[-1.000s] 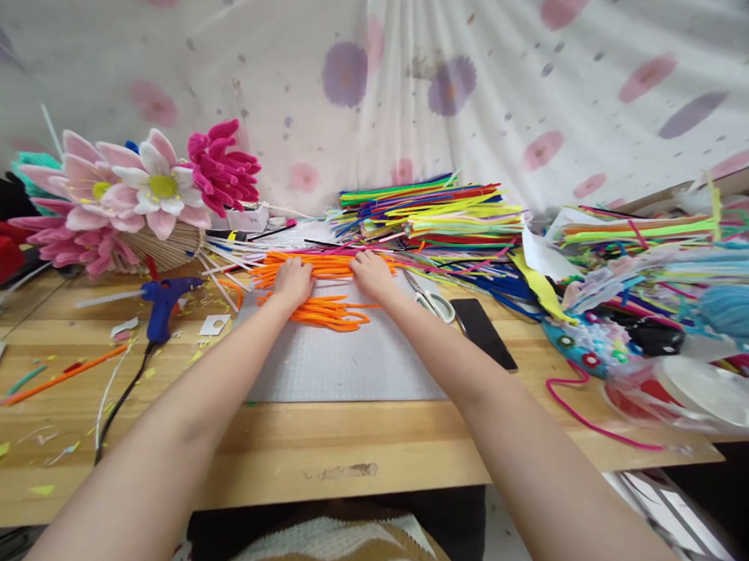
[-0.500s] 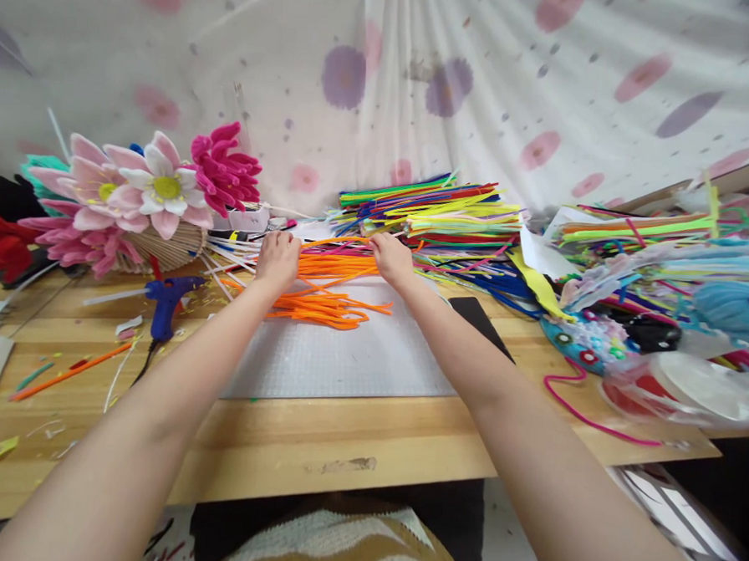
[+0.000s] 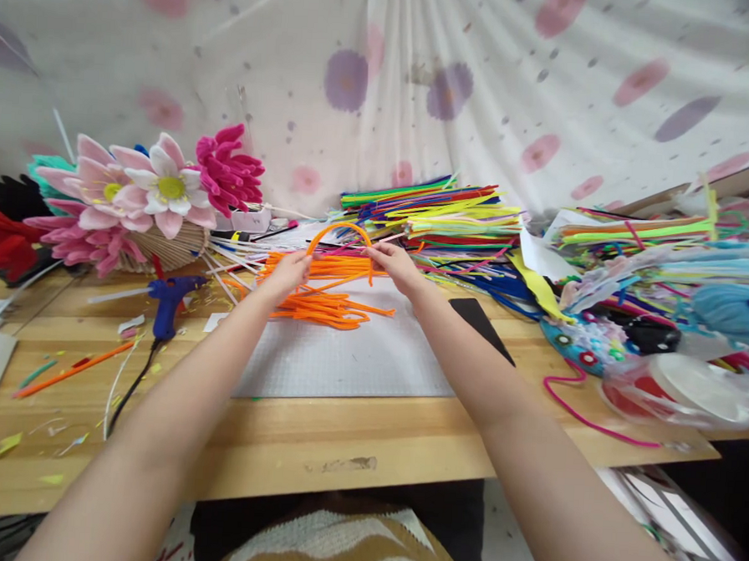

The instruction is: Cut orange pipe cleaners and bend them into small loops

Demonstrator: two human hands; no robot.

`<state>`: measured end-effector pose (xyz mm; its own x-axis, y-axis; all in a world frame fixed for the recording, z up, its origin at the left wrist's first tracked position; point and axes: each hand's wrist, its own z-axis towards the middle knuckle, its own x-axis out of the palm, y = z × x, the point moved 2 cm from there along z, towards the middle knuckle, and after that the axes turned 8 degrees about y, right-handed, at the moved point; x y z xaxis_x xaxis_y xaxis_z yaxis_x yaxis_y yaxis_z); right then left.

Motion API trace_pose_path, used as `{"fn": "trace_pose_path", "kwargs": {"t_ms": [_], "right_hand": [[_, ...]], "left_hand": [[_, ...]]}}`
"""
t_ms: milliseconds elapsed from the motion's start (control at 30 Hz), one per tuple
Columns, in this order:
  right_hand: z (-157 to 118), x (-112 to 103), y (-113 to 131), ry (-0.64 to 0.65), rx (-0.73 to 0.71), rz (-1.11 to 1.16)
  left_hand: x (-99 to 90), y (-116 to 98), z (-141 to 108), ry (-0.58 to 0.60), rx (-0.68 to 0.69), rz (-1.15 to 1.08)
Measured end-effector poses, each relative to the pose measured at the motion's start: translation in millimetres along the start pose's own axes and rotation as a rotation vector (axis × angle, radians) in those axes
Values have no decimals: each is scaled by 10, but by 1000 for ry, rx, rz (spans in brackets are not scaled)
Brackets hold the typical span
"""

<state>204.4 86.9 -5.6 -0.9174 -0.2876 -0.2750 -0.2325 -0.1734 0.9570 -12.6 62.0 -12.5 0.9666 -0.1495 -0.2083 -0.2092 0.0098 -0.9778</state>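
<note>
An orange pipe cleaner (image 3: 341, 227) arches upward between my two hands. My left hand (image 3: 292, 274) is closed around its left end, and my right hand (image 3: 393, 263) pinches it near the right end, whose tip hangs just below the fingers. Under and between the hands lie more orange pipe cleaners (image 3: 329, 307), in an upper and a lower bunch. They rest on a pale gridded cutting mat (image 3: 345, 367).
Fuzzy flowers (image 3: 169, 188) stand at the left, with a blue glue gun (image 3: 169, 303) in front. Behind the mat are piles of coloured pipe cleaners (image 3: 453, 209). A dark flat object (image 3: 482, 328) lies right of the mat, and a plastic-wrapped roll (image 3: 688, 389) farther right.
The orange pipe cleaner has gone from nearly straight to a raised arch. My left hand has shifted right and slightly down, closer to my right hand.
</note>
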Motion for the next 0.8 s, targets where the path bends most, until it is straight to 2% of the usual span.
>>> {"fn": "trace_pose_path", "kwargs": {"t_ms": [67, 133, 267, 400, 533, 633, 800], "right_hand": [[-60, 105, -20, 99, 11, 128], [-99, 188, -35, 143, -10, 125], [-81, 198, -91, 99, -48, -26], [-43, 52, -186, 3, -47, -316], [-76, -29, -278, -12, -13, -595], [-106, -11, -319, 22, 12, -681], [-126, 37, -346, 52, 43, -751]], "left_hand": [[176, 25, -41, 84, -36, -152], [337, 34, -51, 85, -55, -227], [568, 28, 57, 24, -59, -216], [730, 40, 241, -22, 8, -108], [897, 126, 318, 21, 9, -47], [962, 186, 277, 37, -11, 98], [955, 212, 187, 60, 20, 343]]}}
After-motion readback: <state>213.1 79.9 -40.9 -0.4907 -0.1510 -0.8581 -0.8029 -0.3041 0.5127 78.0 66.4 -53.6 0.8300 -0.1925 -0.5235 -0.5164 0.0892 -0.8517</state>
